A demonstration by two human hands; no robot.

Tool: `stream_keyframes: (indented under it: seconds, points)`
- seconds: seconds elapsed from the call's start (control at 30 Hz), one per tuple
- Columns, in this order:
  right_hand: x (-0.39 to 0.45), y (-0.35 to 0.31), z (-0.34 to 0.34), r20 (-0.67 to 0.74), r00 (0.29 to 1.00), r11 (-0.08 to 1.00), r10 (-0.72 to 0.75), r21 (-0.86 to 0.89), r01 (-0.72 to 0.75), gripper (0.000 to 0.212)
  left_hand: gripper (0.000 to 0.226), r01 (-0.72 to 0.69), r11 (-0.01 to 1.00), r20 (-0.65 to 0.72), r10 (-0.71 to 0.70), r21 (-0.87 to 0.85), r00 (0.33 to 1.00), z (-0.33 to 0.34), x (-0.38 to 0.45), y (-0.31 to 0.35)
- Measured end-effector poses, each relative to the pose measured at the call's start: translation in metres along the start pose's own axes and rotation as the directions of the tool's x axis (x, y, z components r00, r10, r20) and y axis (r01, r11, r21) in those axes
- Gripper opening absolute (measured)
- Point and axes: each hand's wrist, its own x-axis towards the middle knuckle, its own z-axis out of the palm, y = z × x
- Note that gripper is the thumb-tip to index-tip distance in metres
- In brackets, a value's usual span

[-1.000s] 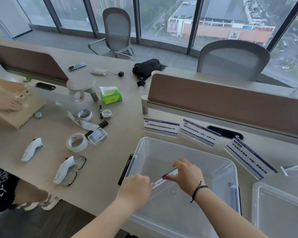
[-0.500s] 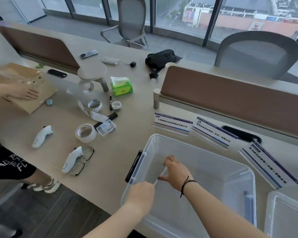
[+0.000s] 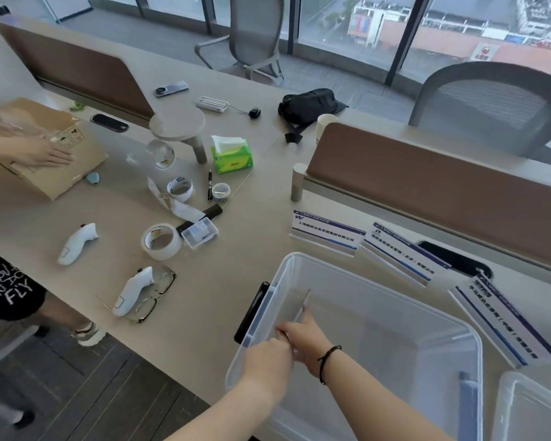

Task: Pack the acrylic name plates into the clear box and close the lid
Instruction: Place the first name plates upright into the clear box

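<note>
The clear box (image 3: 379, 283) stands open at the desk's near edge. Inside it, an acrylic name plate (image 3: 302, 305) stands on edge against the left wall. My right hand (image 3: 304, 340) pinches the plate's near end, and my left hand (image 3: 268, 364) grips the same end at the box's left rim. Three more name plates stand on the desk behind the box: one at the left (image 3: 326, 232), one in the middle (image 3: 403, 254) and one at the right (image 3: 503, 319).
The clear lid (image 3: 531, 409) lies at the right. Tape rolls (image 3: 161, 241), a small clear case (image 3: 201, 232), white controllers (image 3: 134, 289), glasses, a tissue pack (image 3: 233, 154) and a pen lie left of the box. Another person's hand (image 3: 45, 152) rests on a cardboard box (image 3: 61, 173).
Both hands carried the name plate from the middle of the box to its left wall and turned it on edge. The view shifted left.
</note>
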Motion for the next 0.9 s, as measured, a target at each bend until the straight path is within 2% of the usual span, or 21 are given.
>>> stream_keyframes:
  seconds: [0.07,0.17,0.27,0.43,0.53,0.73,0.8,0.9]
  points:
    - [0.001,0.000,0.005,0.017,0.999,0.999,-0.034,-0.012,0.034,0.081,0.064,0.006,1.000,0.017,-0.006,0.005,1.000,0.001,0.001,0.000]
    - [0.004,-0.001,0.007,0.000,0.998,0.998,-0.062,-0.021,0.062,0.087,0.068,0.016,1.000,0.026,-0.016,0.021,1.000,0.002,0.004,0.001]
    - [0.009,0.001,0.010,0.009,1.000,0.999,-0.018,0.046,0.017,0.086,0.073,0.030,0.999,0.029,-0.031,0.039,0.999,0.005,0.004,0.002]
    - [0.008,-0.004,0.007,0.023,1.000,0.998,-0.013,0.062,0.011,0.073,0.072,0.041,0.996,0.004,-0.041,0.074,0.999,0.004,0.008,0.005]
    - [0.009,-0.005,0.004,0.033,0.999,0.998,0.001,0.056,-0.003,0.081,0.066,0.020,0.997,0.008,-0.020,0.078,1.000,-0.001,0.009,0.006]
    - [-0.002,-0.015,-0.003,0.075,0.996,0.997,0.042,0.069,-0.047,0.073,0.074,0.031,0.994,-0.002,-0.031,0.108,1.000,-0.010,0.011,0.003]
    - [-0.005,-0.019,-0.007,0.077,0.996,0.998,0.043,0.051,-0.047,0.066,0.062,0.019,0.993,-0.013,-0.018,0.120,1.000,-0.022,0.013,0.006]
    - [-0.012,-0.029,-0.014,0.074,0.997,1.000,0.016,0.021,-0.018,0.041,0.039,-0.036,0.992,-0.017,0.038,0.123,0.999,-0.045,0.020,0.013]
